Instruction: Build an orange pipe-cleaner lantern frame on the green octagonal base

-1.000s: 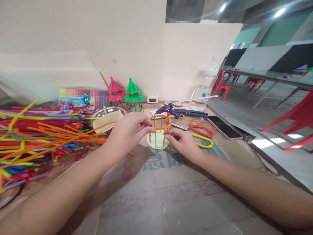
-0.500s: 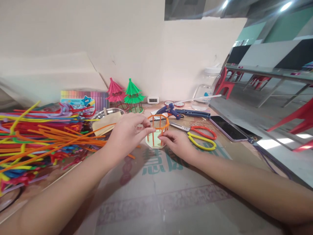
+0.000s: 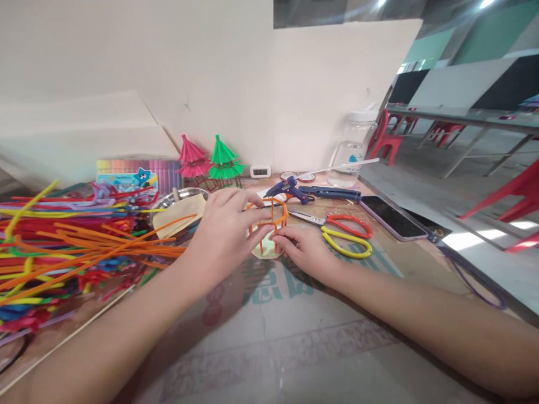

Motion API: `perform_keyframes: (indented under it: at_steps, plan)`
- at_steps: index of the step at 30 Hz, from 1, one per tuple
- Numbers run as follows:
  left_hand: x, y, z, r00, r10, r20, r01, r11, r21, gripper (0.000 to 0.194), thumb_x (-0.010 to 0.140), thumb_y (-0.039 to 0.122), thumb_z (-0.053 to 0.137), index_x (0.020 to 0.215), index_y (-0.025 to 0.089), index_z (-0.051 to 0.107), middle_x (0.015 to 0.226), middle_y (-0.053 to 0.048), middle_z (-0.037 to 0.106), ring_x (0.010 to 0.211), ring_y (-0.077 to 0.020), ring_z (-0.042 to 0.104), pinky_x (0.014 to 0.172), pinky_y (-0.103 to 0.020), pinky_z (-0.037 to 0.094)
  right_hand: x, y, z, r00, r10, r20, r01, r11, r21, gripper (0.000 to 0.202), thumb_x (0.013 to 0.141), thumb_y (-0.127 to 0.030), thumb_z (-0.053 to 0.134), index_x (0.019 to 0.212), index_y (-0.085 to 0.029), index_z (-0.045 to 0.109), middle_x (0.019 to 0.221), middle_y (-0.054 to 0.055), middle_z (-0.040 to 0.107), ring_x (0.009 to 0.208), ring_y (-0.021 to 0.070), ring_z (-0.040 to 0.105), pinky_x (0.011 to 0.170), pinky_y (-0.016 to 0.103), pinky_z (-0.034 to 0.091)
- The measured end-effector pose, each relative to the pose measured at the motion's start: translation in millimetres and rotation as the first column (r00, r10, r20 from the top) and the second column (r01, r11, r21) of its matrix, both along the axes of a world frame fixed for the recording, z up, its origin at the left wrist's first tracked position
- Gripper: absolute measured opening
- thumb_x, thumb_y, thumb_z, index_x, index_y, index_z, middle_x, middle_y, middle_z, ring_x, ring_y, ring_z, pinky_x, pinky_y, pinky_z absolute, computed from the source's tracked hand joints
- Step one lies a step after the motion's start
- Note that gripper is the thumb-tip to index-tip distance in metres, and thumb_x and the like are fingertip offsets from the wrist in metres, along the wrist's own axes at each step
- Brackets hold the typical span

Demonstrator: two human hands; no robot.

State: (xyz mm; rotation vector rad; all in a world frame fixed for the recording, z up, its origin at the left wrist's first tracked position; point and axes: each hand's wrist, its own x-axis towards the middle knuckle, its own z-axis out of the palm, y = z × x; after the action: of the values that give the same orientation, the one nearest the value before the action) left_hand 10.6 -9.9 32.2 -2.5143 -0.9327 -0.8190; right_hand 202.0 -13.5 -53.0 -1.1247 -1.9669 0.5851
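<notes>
An orange pipe-cleaner frame (image 3: pixel 273 206) with thin posts and an upper ring stands on a pale green many-sided base (image 3: pixel 268 252) on the table. My left hand (image 3: pixel 229 224) reaches over its left side, thumb and fingers pinched on the frame near the upper ring. From the right, my right hand (image 3: pixel 304 248) pinches the lower part of a front post. The fingers hide parts of the frame. Close behind it lies a blue glue gun (image 3: pixel 290 189).
Loose pipe cleaners (image 3: pixel 84 241) cover the left side. Scissors (image 3: pixel 345 235), a phone (image 3: pixel 393 217) and blue pliers (image 3: pixel 330 193) lie right. Behind stand pink (image 3: pixel 193 160) and green (image 3: pixel 223 160) pagoda shapes, a small clock (image 3: pixel 260 171) and a clear bottle (image 3: pixel 349 148).
My left hand has moved slightly, its fingers now reaching further over the frame's upper ring. My right hand stays at the post. The whole view has shifted a little.
</notes>
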Motion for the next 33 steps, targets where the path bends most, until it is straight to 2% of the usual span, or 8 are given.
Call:
perform_keyframes:
  at_steps: [6, 14, 33]
  plan:
    - [1.8, -4.3, -5.0, 0.999, 0.031, -0.042, -0.030, 0.999, 0.042, 0.010, 0.090, 0.027, 0.065, 0.091, 0.024, 0.075, 0.105, -0.005, 0.069, 0.101, -0.0270, 0.059, 0.089, -0.045, 0.043, 0.3, -0.2, 0.7, 1.000, 0.012, 0.001, -0.012, 1.000, -0.006, 0.027, 0.096, -0.026, 0.055, 0.070, -0.019, 0.063, 0.065, -0.002, 0.062, 0.063, 0.0129, 0.055, 0.062, 0.024, 0.037]
    - [3.3, -0.5, -11.6, 0.999, 0.020, -0.025, -0.019, 1.000, 0.022, 0.011, 0.091, 0.025, 0.063, 0.088, 0.021, 0.072, 0.105, -0.005, 0.070, 0.102, -0.0261, 0.059, 0.090, -0.045, 0.043, 0.6, 0.4, 1.7, 0.999, 0.013, 0.031, -0.014, 0.999, 0.031, 0.027, 0.095, -0.024, 0.055, 0.069, -0.019, 0.062, 0.065, -0.002, 0.062, 0.063, 0.0126, 0.055, 0.063, 0.024, 0.037]
    - [3.8, -0.4, -15.6, 0.999, 0.031, -0.034, -0.028, 0.996, 0.088, 0.016, 0.094, 0.026, 0.059, 0.083, 0.020, 0.070, 0.101, -0.005, 0.069, 0.100, -0.0245, 0.057, 0.089, -0.044, 0.042, 1.0, 1.5, 0.2, 0.998, 0.021, 0.050, -0.025, 0.998, 0.064, 0.029, 0.095, -0.024, 0.054, 0.068, -0.019, 0.061, 0.064, -0.002, 0.060, 0.062, 0.0125, 0.054, 0.061, 0.024, 0.036]
